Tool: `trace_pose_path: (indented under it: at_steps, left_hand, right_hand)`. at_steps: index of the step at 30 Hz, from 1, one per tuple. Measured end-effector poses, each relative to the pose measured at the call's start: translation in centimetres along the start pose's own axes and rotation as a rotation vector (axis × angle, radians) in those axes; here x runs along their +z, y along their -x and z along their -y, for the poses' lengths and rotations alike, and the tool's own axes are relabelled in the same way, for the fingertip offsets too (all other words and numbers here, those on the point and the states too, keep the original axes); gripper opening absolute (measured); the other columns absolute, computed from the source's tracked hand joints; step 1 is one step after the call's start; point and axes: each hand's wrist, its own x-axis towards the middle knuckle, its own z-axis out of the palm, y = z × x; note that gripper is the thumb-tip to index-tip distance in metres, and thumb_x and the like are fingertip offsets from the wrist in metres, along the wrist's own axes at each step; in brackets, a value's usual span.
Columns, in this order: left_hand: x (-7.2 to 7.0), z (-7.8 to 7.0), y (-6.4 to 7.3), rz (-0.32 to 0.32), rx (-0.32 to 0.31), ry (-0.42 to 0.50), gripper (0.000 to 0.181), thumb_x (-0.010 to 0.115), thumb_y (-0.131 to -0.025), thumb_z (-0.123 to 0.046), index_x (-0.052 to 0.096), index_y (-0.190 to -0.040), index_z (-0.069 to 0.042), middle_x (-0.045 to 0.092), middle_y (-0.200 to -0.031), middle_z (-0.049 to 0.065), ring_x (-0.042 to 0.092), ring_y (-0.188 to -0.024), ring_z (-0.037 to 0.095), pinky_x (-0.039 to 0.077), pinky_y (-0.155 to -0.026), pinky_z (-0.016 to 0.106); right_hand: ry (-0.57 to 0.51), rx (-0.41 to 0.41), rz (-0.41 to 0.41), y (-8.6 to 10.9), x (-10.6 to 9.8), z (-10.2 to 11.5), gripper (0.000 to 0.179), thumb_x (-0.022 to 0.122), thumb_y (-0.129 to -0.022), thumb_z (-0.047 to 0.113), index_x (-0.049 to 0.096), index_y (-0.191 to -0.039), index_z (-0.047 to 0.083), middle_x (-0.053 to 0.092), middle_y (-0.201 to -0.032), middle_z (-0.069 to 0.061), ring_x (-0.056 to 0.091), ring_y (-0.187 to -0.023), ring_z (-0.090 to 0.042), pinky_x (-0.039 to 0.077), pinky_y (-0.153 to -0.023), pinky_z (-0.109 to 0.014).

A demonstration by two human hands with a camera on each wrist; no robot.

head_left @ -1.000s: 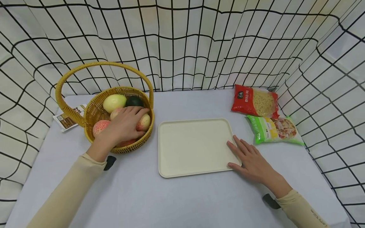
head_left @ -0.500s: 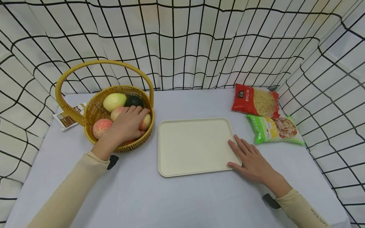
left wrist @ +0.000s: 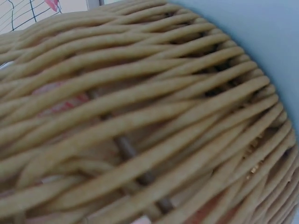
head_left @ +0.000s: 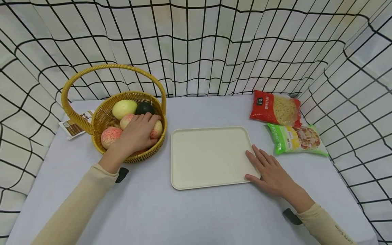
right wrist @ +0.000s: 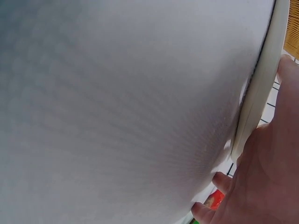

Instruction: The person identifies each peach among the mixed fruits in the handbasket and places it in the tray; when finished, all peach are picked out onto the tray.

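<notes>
My left hand [head_left: 137, 133] reaches into a yellow wicker basket [head_left: 101, 115] in the head view. Its thumb and fingers curl round a peach [head_left: 157, 130] at the basket's right side, partly hidden by the hand. Beside it lie a second peach [head_left: 126, 120], a third peach [head_left: 111, 136], a pale yellow-green fruit [head_left: 124, 109] and a dark green avocado-like fruit [head_left: 145, 108]. Basket weave [left wrist: 140, 102] fills the left wrist view. My right hand [head_left: 272, 173] rests, fingers spread, on the right edge of a cream tray [head_left: 208, 158]. In the right wrist view, fingers touch the tray's rim [right wrist: 261, 84].
A red pasta bag [head_left: 275, 109] and a green food bag [head_left: 297, 139] lie at the right. A white-and-brown packet [head_left: 73, 129] is partly behind the basket, whose tall handle [head_left: 113, 66] arches over it. Black netting [head_left: 199, 41] surrounds the white-covered table [head_left: 190, 217].
Over the last second my left hand has shifted slightly right within the basket, showing more of the left peach. My right hand stays on the tray.
</notes>
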Motion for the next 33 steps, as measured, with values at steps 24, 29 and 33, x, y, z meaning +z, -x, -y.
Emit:
trace_pose_path:
  at_steps: [24,29,33]
  left_hand:
    - [-1.1,0.8,1.4,-0.231,-0.171,0.353,0.08,0.087,-0.083,-0.017,0.044,-0.15,-0.004,0.049,-0.14,0.023,0.061,-0.115,0.042,0.055,-0.097,0.062]
    - [-1.2,0.6,1.7,-0.293,-0.166,0.433,0.08,0.09,-0.082,-0.019,0.045,-0.148,-0.005,0.05,-0.139,0.02,0.06,-0.114,0.041,0.056,-0.093,0.063]
    - [-1.3,0.2,1.8,-0.36,-0.14,0.477,0.079,0.092,-0.08,-0.019,0.048,-0.144,-0.004,0.057,-0.137,0.019,0.061,-0.116,0.04,0.056,-0.092,0.063]
  right_hand:
    - [0.002,-0.004,0.003,0.0,0.2,-0.2,0.087,0.06,-0.101,0.06,0.024,-0.171,0.023,0.017,-0.18,-0.011,0.028,-0.16,-0.042,0.029,-0.124,-0.071]
    - [0.001,-0.003,0.007,0.0,0.2,-0.2,0.087,0.06,-0.101,0.059,0.024,-0.171,0.023,0.016,-0.181,-0.011,0.027,-0.161,-0.042,0.028,-0.124,-0.071]
    - [-0.004,-0.004,0.01,0.0,0.2,-0.2,0.086,0.06,-0.101,0.059,0.023,-0.171,0.024,0.015,-0.181,-0.01,0.026,-0.161,-0.042,0.028,-0.124,-0.071]
